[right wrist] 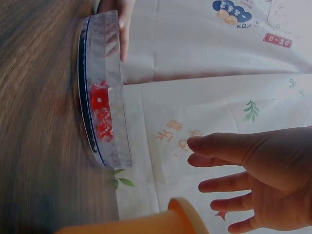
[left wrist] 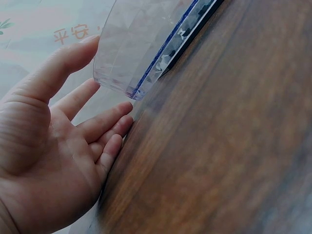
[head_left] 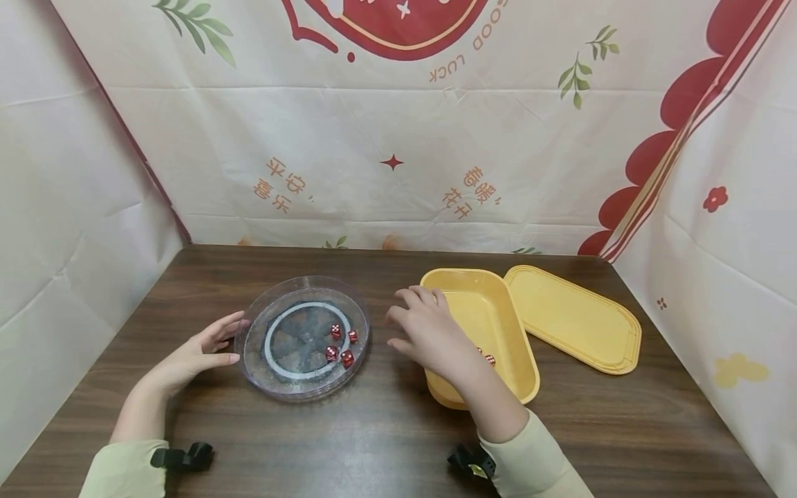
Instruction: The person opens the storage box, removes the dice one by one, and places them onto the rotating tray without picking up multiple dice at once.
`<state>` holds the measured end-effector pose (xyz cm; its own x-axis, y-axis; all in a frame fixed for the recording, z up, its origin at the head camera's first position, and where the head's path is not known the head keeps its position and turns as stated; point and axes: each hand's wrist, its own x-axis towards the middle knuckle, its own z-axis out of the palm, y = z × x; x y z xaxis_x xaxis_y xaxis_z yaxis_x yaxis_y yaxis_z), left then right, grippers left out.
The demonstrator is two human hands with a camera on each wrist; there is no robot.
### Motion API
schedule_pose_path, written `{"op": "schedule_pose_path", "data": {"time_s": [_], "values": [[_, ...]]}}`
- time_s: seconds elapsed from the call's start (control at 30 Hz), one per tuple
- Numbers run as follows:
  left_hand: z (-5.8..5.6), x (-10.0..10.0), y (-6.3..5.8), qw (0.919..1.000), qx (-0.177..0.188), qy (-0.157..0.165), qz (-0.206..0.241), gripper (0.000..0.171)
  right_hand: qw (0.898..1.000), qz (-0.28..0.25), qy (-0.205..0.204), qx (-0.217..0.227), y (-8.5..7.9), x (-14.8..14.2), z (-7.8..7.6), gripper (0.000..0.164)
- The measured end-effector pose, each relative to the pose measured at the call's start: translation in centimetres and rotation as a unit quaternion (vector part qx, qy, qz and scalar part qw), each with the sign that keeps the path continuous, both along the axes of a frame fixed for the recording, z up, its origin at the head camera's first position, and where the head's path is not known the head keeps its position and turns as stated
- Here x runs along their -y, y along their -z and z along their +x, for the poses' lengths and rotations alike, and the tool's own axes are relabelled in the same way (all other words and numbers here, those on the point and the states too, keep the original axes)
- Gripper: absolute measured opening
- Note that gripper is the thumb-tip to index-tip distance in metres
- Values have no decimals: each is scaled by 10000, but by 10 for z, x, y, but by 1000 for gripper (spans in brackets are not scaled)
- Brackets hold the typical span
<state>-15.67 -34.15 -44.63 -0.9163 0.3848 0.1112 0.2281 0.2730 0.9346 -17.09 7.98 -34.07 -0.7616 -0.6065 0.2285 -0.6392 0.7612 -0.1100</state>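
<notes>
A round clear plastic dish (head_left: 292, 393) stands on the table, with several red dice (head_left: 336, 330) in its right half. Beside its left rim is my left hand (head_left: 189, 356), thumb and fingers relaxed and fingertips right at the wall; the left wrist view shows the thumb tip (left wrist: 87, 46) at the rim. My right hand (head_left: 429, 328) hovers over the left edge of a yellow box (head_left: 526, 370), fingers loosely spread and holding nothing. Inside that box a red die (head_left: 490, 360) shows next to another, partly hidden by my right forearm.
A flat yellow lid (head_left: 573, 321) lies to the right of the box, its left end against the box's rim. The dark wooden table (head_left: 349, 449) ends at the back against a printed white cloth (head_left: 349, 138), which also hangs at both sides.
</notes>
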Motion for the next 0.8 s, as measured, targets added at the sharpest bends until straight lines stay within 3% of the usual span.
{"op": "schedule_pose_path", "data": {"time_s": [0.8], "values": [[1,0,0,10000,35,-20,22,69,9995,-158,183,-221,2,-40,1,22]]}}
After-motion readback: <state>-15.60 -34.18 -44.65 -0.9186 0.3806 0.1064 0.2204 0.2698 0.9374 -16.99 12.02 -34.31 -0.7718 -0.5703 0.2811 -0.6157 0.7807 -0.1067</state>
